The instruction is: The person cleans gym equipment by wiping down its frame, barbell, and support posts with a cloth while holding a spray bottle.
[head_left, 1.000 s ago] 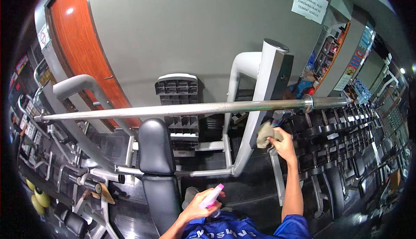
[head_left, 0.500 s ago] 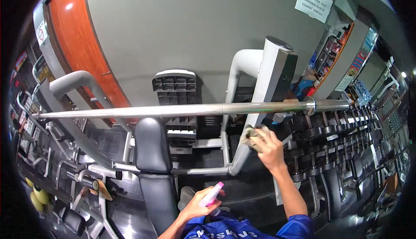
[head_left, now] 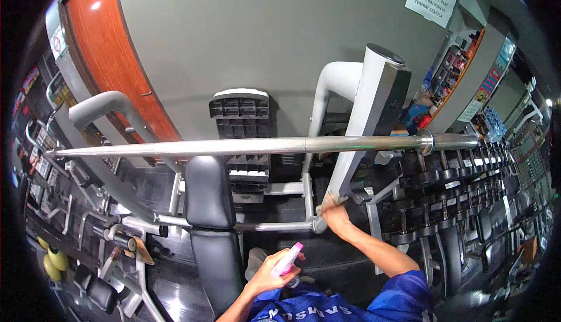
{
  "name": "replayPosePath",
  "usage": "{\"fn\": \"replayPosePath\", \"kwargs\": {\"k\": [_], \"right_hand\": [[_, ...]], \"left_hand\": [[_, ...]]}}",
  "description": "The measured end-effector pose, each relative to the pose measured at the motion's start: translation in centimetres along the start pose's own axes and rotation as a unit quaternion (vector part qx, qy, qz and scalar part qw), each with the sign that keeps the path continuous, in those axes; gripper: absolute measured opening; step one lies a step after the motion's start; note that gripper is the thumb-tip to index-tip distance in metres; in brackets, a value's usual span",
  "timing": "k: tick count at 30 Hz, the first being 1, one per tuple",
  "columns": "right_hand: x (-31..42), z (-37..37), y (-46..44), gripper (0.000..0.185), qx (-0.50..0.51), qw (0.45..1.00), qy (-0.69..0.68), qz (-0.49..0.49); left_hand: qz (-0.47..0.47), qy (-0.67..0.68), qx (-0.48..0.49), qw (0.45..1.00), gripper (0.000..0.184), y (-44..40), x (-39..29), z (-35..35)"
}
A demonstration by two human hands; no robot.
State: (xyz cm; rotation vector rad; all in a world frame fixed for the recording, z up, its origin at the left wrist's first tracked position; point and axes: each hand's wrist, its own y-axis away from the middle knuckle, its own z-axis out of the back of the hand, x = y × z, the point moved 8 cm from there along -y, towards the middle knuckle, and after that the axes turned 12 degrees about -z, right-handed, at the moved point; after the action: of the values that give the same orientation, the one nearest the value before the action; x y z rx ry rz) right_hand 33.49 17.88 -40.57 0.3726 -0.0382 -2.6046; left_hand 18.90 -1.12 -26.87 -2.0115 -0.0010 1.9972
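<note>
While the spray bottle was kept in the left hand at nearly the same spot as in the earlier frames, the right hand had been brought lower along the white post. A second before, the pale cloth was seen beside the middle of that post, and half a second later a little lower; now it was held against the post's bottom end, just above the floor-level crossbar. The cloth was pinched under the bent fingers of the right hand (most of it was hidden by them, so its folds could not be made out). The bottle, its pink nozzle tilted up and to the right, was wrapped by the curled fingers of the left hand, near the black padded seat. The right forearm was now slanted across toward the post, where it had been raised more steeply before. No change was seen in the barbell, which was left lying across the frame, or in the dumbbells racked to the right.
</note>
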Motion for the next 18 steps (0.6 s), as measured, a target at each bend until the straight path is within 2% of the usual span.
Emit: {"fn": "replayPosePath", "kwargs": {"k": [1,2,4,5,6,7,9,10,11,13,14,15,17,18], "right_hand": [[0.2,-1.3,0.6,0.034,0.098,0.992,-0.079,-0.008],[-0.7,-1.3,1.3,0.031,0.11,0.973,-0.19,-0.071],[-2.3,-0.8,4.3,0.025,0.131,0.885,-0.401,-0.195],[-3.5,-4.1,5.2,0.029,0.096,0.792,-0.544,-0.259],[-3.8,-8.3,6.2,0.031,0.069,0.615,-0.729,-0.293],[-3.9,-11.5,7.0,0.035,0.036,0.397,-0.864,-0.307],[-5.5,-9.7,9.1,0.042,-0.093,0.218,-0.891,-0.388],[-6.5,-8.0,9.3,0.046,-0.163,0.178,-0.894,-0.379],[-7.0,-4.4,10.3,0.039,-0.241,0.156,-0.856,-0.429],[-9.1,-1.6,9.0,0.037,-0.348,0.363,-0.766,-0.4],[-8.8,0.6,8.8,0.034,-0.368,0.492,-0.663,-0.428],[-8.2,0.9,8.3,0.032,-0.309,0.507,-0.639,-0.488],[-7.0,1.4,8.1,0.029,-0.357,0.587,-0.543,-0.484],[-6.1,-0.1,7.4,0.025,-0.321,0.665,-0.506,-0.446]], "left_hand": [[-0.002,-0.012,0.002,1.0,0.043,0.1,0.0,0.1],[-0.004,-0.024,0.003,1.0,0.043,0.2,0.0,0.3],[-0.001,-0.031,0.003,1.0,0.043,0.5,0.2,0.5],[0.002,-0.027,0.001,1.0,0.043,0.6,0.5,0.5],[0.007,-0.023,0.0,1.0,0.043,0.7,0.7,0.5],[0.006,-0.014,0.001,1.0,0.042,0.6,0.7,0.4],[0.006,0.002,0.005,1.0,0.042,0.4,0.5,0.2],[0.013,0.002,0.011,1.0,0.042,0.3,0.5,0.0],[0.018,0.001,0.018,1.0,0.042,0.1,0.4,-0.2],[0.022,0.003,0.029,0.999,0.042,0.0,0.3,-0.8],[0.02,0.006,0.033,0.999,0.042,0.0,0.2,-1.0],[0.018,0.009,0.037,0.999,0.042,-0.1,0.1,-1.2],[0.016,0.01,0.04,0.999,0.042,-0.1,0.1,-1.5],[0.015,0.01,0.041,0.999,0.042,-0.1,0.1,-1.7]]}}
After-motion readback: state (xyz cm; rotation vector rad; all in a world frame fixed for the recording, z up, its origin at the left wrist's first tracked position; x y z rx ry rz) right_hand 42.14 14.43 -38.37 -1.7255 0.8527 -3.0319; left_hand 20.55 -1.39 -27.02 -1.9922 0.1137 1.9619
